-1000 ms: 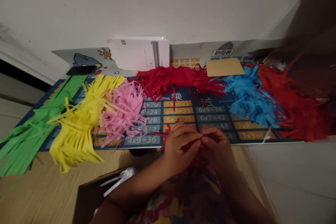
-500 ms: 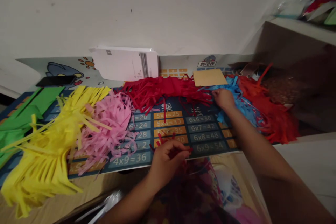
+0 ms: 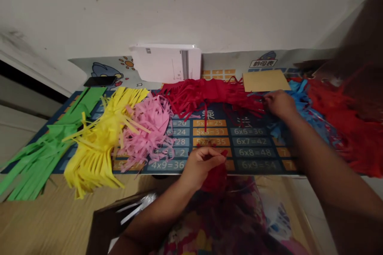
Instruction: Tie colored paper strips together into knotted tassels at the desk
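Observation:
My left hand is closed in a pinch on a small bundle of red paper strips near the front edge of the multiplication-table mat. My right hand reaches to the far side of the mat. Its fingers curl on the end of the red paper strip pile, beside the blue paper strip pile. What its fingers hold is hidden.
Green, yellow and pink strip piles lie on the left, an orange-red pile on the right. White papers, a tan card and a black phone lie by the wall. A cardboard box sits near me.
My right hand left my left hand and reached out to the far red and blue strips. My left hand stays near the mat's front edge with the red bundle.

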Motion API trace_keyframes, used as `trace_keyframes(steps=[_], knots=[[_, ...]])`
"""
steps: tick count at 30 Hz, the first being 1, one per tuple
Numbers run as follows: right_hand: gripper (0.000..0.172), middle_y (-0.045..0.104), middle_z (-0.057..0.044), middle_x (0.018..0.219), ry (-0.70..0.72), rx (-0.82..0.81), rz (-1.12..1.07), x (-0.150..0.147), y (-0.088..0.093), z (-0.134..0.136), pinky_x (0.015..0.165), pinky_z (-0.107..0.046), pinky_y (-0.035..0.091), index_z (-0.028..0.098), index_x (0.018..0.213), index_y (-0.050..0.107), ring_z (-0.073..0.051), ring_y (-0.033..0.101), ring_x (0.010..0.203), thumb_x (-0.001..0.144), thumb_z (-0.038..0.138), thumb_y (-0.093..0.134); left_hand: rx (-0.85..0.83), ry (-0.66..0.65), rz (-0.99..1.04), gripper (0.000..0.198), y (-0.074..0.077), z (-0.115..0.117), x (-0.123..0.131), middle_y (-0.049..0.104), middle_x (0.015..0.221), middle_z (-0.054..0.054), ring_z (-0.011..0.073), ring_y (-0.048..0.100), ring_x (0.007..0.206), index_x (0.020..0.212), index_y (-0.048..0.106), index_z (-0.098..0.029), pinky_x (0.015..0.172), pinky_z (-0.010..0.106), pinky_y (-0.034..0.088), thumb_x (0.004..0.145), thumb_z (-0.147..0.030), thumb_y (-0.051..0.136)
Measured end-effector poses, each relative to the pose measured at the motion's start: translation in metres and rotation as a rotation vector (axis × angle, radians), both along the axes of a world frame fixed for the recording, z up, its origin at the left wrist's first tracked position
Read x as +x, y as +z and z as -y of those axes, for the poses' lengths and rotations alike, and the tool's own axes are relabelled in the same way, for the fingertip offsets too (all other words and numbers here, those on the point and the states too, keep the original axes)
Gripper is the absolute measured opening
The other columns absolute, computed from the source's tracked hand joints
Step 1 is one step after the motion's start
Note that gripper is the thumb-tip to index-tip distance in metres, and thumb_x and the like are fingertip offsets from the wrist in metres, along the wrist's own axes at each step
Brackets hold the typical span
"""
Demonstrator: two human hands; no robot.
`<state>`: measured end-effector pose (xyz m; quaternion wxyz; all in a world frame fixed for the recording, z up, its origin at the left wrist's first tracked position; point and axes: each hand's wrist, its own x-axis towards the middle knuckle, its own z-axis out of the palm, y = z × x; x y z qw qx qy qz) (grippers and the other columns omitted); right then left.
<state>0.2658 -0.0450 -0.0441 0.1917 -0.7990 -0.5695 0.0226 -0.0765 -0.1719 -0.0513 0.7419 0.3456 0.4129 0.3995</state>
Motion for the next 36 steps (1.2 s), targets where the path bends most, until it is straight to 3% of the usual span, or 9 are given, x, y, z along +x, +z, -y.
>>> trace_keyframes(steps=[4,6,8,11,13,17,22,30,36], knots=[[0.024,0.072,-0.021,0.108,0.012,0.216,-0.087,-0.019,0.019,0.045,0.091,-0.037,0.042,0.004,0.101,0.076,-0.024,0.062,0.112,0.092,0.015,0.057,0.25,-0.006,-0.173,0.019,0.0,0.004,-0.003,0.073,0.072,0.002,0.0117,0.065,0.065,0.067,0.071,-0.015,0.064,0.022,0.05,0.068,-0.029,0.085],[0.022,0.075,-0.014,0.102,0.056,0.278,-0.252,-0.044,0.022,0.081,0.083,-0.033,0.048,0.011,0.101,0.076,-0.019,0.069,0.096,0.094,0.022,0.058,0.3,-0.016,-0.199,0.015,0.0,0.005,-0.004,0.074,0.073,0.002,0.0128,0.067,0.066,0.072,0.071,-0.016,0.065,0.023,0.052,0.07,-0.026,0.083],[0.014,0.075,-0.008,0.086,0.098,0.341,-0.702,-0.077,0.019,0.119,0.07,-0.031,0.053,0.017,0.094,0.076,-0.018,0.07,0.076,0.087,0.027,0.07,0.315,-0.036,-0.177,0.013,-0.001,0.005,-0.003,0.076,0.076,0.002,0.0141,0.069,0.068,0.079,0.073,-0.017,0.067,0.024,0.054,0.072,-0.024,0.081],[0.007,0.073,-0.003,0.079,0.223,0.374,-1.022,-0.126,0.003,0.164,0.054,-0.026,0.052,0.021,0.077,0.075,-0.016,0.068,0.062,0.078,0.027,0.079,0.399,-0.091,-0.182,0.011,-0.001,0.004,0.0,0.079,0.085,0.003,0.016,0.073,0.076,0.087,0.078,-0.019,0.072,0.025,0.056,0.076,-0.021,0.078],[0.006,0.073,-0.002,0.081,0.229,0.385,-1.146,-0.15,-0.01,0.181,0.056,-0.026,0.055,0.024,0.081,0.076,-0.016,0.069,0.064,0.076,0.026,0.08,0.475,-0.11,-0.22,0.008,0.0,0.004,0.002,0.08,0.085,0.003,0.0161,0.074,0.078,0.086,0.08,-0.02,0.072,0.024,0.056,0.078,-0.02,0.077],[0.009,0.073,0.0,0.078,0.136,0.397,-1.213,-0.173,-0.022,0.194,0.068,-0.028,0.059,0.025,0.084,0.075,-0.016,0.071,0.072,0.076,0.023,0.079,0.562,-0.109,-0.269,0.008,0.003,0.008,0.003,0.08,0.083,0.003,0.016,0.074,0.077,0.086,0.081,-0.021,0.07,0.024,0.056,0.084,-0.022,0.073],[0.01,0.074,-0.001,0.077,0.027,0.383,-1.162,-0.181,-0.021,0.199,0.066,-0.027,0.057,0.023,0.081,0.074,-0.016,0.07,0.071,0.074,0.026,0.081,0.782,-0.101,-0.404,0.01,0.007,0.014,0.002,0.079,0.081,0.003,0.0152,0.072,0.075,0.085,0.079,-0.019,0.073,0.025,0.053,0.088,-0.019,0.069],[0.004,0.073,-0.002,0.08,0.125,0.496,-0.906,-0.186,-0.021,0.205,0.069,-0.03,0.056,0.024,0.079,0.075,-0.018,0.069,0.075,0.078,0.025,0.079,1.089,-0.05,-0.677,0.014,0.006,0.017,0.0,0.078,0.079,0.002,0.0156,0.071,0.073,0.084,0.075,-0.022,0.086,0.033,0.047,0.092,-0.023,0.063],[0.005,0.073,-0.002,0.08,0.111,0.507,-0.892,-0.185,-0.022,0.206,0.069,-0.032,0.057,0.024,0.08,0.075,-0.019,0.069,0.076,0.078,0.025,0.08,1.228,-0.025,-0.776,0.018,0.007,0.021,0.001,0.076,0.076,0.002,0.0162,0.07,0.073,0.081,0.073,-0.021,0.09,0.035,0.046,0.092,-0.023,0.06]])
